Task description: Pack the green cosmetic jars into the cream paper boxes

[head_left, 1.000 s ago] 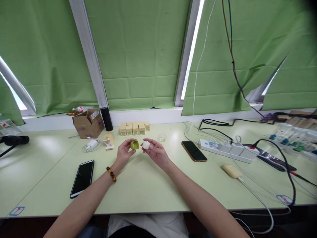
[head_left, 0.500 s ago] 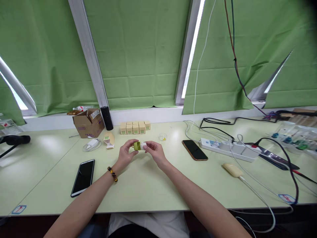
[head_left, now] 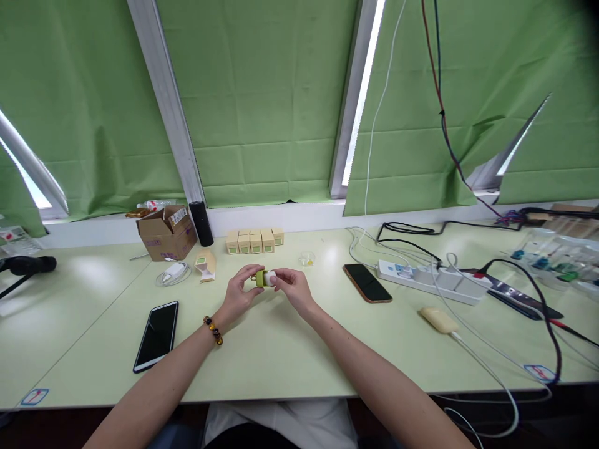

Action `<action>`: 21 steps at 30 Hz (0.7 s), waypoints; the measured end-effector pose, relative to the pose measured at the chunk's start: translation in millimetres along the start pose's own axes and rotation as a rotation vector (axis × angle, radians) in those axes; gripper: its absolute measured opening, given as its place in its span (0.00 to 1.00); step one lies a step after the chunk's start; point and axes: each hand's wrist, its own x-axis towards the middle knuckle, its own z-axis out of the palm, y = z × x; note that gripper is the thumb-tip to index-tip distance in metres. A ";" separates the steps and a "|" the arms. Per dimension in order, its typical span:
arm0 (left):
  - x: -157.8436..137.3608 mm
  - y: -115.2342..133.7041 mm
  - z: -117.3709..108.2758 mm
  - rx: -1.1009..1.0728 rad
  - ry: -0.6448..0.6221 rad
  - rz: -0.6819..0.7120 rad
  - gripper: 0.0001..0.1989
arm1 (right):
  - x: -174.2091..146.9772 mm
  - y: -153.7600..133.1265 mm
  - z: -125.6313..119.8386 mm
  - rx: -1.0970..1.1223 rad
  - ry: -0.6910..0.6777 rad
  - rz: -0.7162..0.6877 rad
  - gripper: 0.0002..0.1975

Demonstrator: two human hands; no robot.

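Observation:
Above the table's middle, my left hand [head_left: 239,295] is closed on a small green cover [head_left: 260,279] with a loop at its left end. The fingers of my right hand [head_left: 294,289] pinch a small white rounded piece [head_left: 269,279], part of which sits inside the green cover's right end. What exactly the white piece is cannot be made out. An opened tan paper box [head_left: 204,265] lies left of my hands. Behind them stands a row of several small tan boxes [head_left: 255,242] with green labels. A small clear dish [head_left: 307,258] is to their right.
A phone [head_left: 156,337] lies near my left forearm, another phone [head_left: 367,283] on the right. Further right are a power strip [head_left: 433,282] with cables and a cream mouse-shaped object [head_left: 438,319]. A cardboard box [head_left: 167,234] and black cylinder [head_left: 201,223] stand back left.
The white piece has gone further into the green cover, so less of it shows. The cover has turned slightly, and its loop now shows at the left.

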 end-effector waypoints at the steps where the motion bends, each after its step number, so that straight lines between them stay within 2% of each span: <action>1: 0.0 0.1 -0.1 0.011 -0.004 0.003 0.25 | 0.0 -0.4 -0.1 -0.002 0.000 0.000 0.21; 9: -0.8 -0.3 -1.2 0.088 -0.034 0.019 0.24 | -2.0 -3.3 0.5 -0.001 -0.009 0.024 0.21; 21: -0.7 1.9 -0.3 0.041 -0.032 -0.024 0.25 | -0.3 -3.1 -2.3 -0.026 -0.024 0.011 0.20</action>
